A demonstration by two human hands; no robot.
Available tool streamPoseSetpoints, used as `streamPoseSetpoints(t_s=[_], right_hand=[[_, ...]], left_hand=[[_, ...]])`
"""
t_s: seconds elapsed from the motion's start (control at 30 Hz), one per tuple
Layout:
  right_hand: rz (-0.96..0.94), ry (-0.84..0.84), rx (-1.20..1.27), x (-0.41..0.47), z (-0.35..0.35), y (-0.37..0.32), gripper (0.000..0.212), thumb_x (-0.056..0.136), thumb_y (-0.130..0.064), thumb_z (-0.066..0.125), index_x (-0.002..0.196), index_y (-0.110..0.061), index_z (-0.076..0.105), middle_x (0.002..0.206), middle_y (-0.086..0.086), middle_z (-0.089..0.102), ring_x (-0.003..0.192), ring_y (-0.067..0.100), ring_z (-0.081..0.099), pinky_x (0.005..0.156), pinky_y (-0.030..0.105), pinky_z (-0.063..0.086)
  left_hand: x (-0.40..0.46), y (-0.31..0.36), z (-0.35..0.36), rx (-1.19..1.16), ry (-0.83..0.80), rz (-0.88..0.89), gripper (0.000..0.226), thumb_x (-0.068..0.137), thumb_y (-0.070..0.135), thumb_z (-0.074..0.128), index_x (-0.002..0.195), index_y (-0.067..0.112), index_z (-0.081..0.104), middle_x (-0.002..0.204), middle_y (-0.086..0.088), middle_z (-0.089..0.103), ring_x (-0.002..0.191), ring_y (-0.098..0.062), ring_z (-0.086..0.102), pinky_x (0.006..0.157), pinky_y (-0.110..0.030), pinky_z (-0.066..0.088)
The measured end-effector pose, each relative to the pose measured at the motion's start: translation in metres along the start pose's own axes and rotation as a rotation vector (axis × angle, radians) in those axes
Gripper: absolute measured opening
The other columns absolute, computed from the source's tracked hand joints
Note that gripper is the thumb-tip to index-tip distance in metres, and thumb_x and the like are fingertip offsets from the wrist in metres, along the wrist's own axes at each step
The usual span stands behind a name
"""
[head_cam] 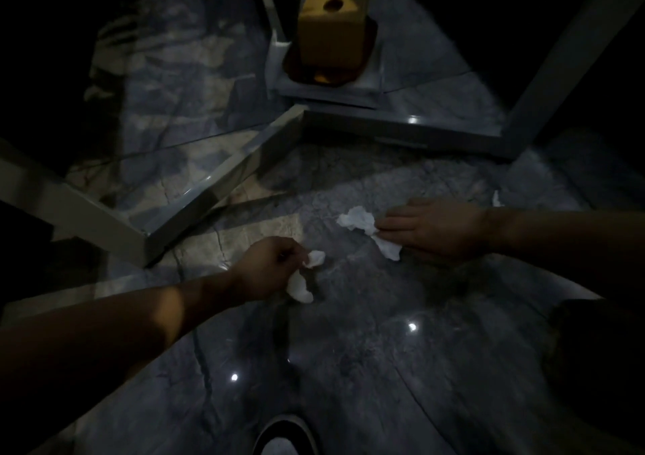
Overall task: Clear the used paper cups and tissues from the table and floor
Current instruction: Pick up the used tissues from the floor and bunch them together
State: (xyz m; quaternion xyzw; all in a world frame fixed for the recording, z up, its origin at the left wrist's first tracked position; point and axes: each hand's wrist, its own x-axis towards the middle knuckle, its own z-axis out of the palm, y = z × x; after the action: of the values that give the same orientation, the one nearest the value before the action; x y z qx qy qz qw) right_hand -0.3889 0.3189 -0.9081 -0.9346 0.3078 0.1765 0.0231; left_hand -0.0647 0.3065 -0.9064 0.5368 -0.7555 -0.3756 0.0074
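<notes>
Two tissues are already in our grips, the left hand (268, 266) closed on one wad (303, 283), the right hand's (432, 227) fingertips pinching another (366, 227), while a third scrap (496, 199) lies just beyond the right wrist.

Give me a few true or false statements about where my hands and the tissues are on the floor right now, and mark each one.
1. The left hand is closed on a crumpled tissue. True.
2. The right hand is lifted high above the floor, holding nothing. False: it is down at the floor, fingers on a white tissue.
3. A yellow-brown box with a round hole on top stands beyond the hands. True.
4. A paper cup lies between the two hands. False: only dark marble floor shows there.
5. A small white scrap lies past the right wrist. True.
</notes>
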Motion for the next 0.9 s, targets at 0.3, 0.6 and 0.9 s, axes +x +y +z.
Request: streamPoseSetpoints(t_s=[0.3,0.6,0.9], right_hand=[[0.098,0.156,-0.046,-0.061,-0.007,0.014,0.055,0.086,-0.027,0.064,0.135,-0.006,0.052,0.141,0.015,0.053,0.124,0.032,0.056,0.094,0.042,0.051],[0.121,0.178,-0.085,-0.084,-0.015,0.016,0.050,0.089,-0.026,0.056,0.134,-0.003,0.053,0.137,0.018,0.057,0.120,0.032,0.059,0.093,0.041,0.051],[0.181,0.154,-0.095,-0.083,-0.025,0.020,0.055,0.098,-0.031,0.035,0.147,-0.007,0.032,0.154,0.014,0.035,0.138,0.030,0.039,0.110,0.041,0.035]], left_hand=[[0.012,0.043,0.015,-0.949,-0.168,-0.246,0.019,0.098,-0.005,0.044,0.090,0.000,0.061,0.068,-0.022,0.066,0.048,-0.020,0.063,0.043,-0.027,0.052],[0.029,0.058,0.030,-0.870,-0.176,-0.400,0.028,0.099,0.019,0.053,0.075,0.010,0.063,0.046,0.003,0.046,0.032,-0.006,0.035,0.032,-0.013,0.023],[0.039,0.068,0.024,-0.747,-0.075,-0.218,0.036,0.102,0.026,0.050,0.070,0.018,0.066,0.048,0.007,0.055,0.031,-0.001,0.039,0.032,-0.012,0.027]])
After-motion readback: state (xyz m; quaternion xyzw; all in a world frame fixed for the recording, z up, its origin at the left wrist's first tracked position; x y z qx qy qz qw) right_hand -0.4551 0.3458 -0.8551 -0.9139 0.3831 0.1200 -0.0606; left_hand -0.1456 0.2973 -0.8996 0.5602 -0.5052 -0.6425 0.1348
